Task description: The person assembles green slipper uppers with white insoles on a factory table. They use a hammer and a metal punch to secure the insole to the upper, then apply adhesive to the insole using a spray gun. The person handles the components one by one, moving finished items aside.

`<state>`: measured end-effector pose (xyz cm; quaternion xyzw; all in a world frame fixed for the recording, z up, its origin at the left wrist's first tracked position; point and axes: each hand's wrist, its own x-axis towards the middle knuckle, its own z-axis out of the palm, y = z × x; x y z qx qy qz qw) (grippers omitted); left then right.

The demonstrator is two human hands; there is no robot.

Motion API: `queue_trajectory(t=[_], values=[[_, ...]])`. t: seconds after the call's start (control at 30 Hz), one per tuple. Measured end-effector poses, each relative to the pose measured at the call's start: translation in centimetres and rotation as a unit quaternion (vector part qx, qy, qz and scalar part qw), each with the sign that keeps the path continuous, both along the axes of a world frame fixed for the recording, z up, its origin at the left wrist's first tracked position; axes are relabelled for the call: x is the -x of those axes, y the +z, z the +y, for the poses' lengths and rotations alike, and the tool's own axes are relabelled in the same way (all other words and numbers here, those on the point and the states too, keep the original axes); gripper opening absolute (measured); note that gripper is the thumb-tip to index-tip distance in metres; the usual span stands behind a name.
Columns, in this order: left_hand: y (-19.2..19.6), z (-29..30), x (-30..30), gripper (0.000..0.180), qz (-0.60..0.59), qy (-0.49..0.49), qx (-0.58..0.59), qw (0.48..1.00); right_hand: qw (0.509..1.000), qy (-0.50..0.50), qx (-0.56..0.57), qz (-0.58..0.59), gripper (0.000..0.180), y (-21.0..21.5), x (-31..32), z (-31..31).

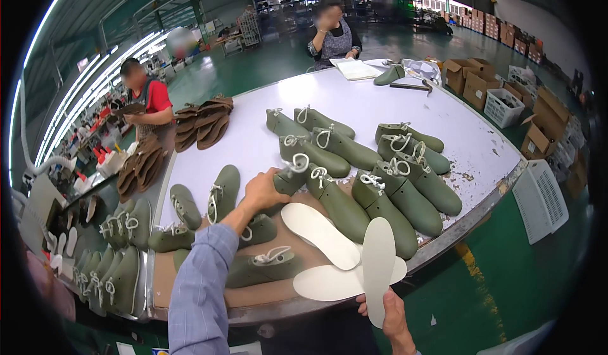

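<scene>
My left hand [264,190] reaches across the white-topped table [266,95] and is closed on the end of a green shoe last [291,183] with a white cord loop. In my right hand [391,314], at the table's near edge, an off-white insole [378,263] is pinched and held upright. Behind it lie two more insoles, one slanting [320,231] and one nearly level [326,283], overlapping each other. Several green lasts [339,203] with cord loops stand to the right of my left hand. Others [225,193] are scattered to its left.
Brown shoe uppers [202,122] are piled at the far left, near a person in red [158,101]. Another person [335,35] sits behind the far edge, by an open notebook [356,70] and a hammer [415,87]. Cardboard boxes [476,89] stand on the right.
</scene>
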<state>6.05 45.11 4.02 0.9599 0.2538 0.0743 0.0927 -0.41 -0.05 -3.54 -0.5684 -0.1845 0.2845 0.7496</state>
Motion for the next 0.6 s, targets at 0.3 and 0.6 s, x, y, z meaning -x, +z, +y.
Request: queue_trajectory(t=[0.3, 0.6], values=[[9.1, -6.5, 6.9, 0.078, -0.355, -0.135, -0.191, 0.905, 0.992, -0.021, -0.12, -0.028, 0.081, 2.3, 1.6, -3.9], [4.1, -25.5, 28.8, 0.056, -0.124, -0.543, -0.165, 0.814, 0.892, 0.438, 0.025, 0.11, 0.074, 3.9, 7.8, -3.4]])
